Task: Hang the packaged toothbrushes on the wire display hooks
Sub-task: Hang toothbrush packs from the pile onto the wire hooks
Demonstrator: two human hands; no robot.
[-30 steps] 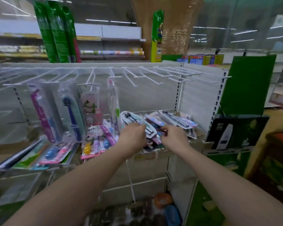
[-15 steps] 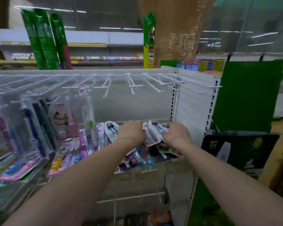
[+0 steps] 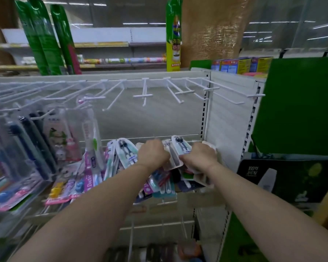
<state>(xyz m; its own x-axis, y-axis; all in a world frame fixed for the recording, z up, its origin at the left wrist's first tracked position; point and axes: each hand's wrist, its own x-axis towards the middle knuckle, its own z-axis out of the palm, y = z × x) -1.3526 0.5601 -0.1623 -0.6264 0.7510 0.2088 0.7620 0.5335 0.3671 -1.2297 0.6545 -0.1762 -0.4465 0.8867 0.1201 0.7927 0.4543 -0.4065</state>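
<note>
Two white-carded toothbrush packs, upright

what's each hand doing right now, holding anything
Left hand: curled on toothbrush packs in the pile.
Right hand: grips a toothbrush pack.

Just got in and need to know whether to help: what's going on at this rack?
A person is stocking toothbrushes. Both hands, left hand and right hand, grip blister packs pulled from a loose pile on the wire shelf. Some packs already hang at the left; the wire hooks above the hands are bare.
</note>
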